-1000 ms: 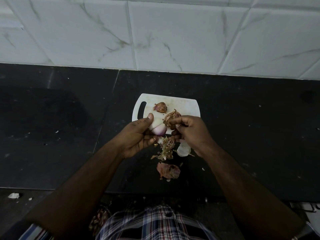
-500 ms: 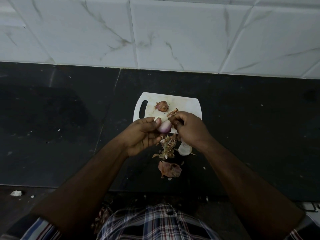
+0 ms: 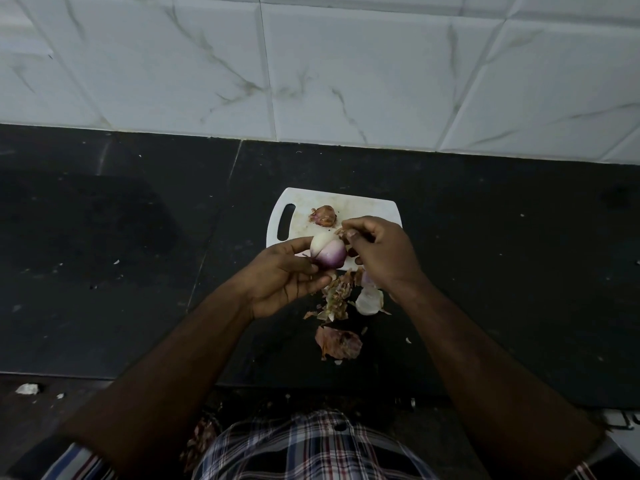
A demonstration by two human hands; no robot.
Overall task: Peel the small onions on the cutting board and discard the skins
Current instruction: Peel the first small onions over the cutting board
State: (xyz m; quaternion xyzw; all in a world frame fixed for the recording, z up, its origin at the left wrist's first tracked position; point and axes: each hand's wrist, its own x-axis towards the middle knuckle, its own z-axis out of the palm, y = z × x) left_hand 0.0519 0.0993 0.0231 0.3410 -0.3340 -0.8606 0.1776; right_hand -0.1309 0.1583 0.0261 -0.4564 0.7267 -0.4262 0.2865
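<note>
The left hand [image 3: 287, 277] holds a small onion [image 3: 329, 252] between its thumb and curled fingers, just above the near edge of the white cutting board [image 3: 360, 207]. The held onion is mostly bare: its upper left part shows white, its lower right part purple, and a thin dark line runs between the two. The right hand [image 3: 382, 252] sits close against the right side of that onion, its fingertips [image 3: 351, 233] pinching a shred of brown skin [image 3: 341, 233] at the onion's top right. Whether this shred is still attached to the onion cannot be told.

Beyond the grip, farther from the person, an unpeeled onion [image 3: 323, 215] in brown skin lies on the board, just right of the board's handle slot [image 3: 286, 221]. Below the grip, toward the person, a loose pile of skins [image 3: 337, 296] lies on the black counter [image 3: 138, 254], just off the board's near edge. Right of that pile, partly under the right wrist, rests a pale peeled onion [image 3: 370, 301]. Nearer still to the person lies one large reddish-brown skin [image 3: 338, 342], apart from the pile. Small flecks of skin are scattered over the counter around these.

Behind the board, a wall of white marbled tiles [image 3: 346, 71] rises from the counter's back edge. At the bottom of the view a plaid shirt [image 3: 304, 448] shows between the two forearms
</note>
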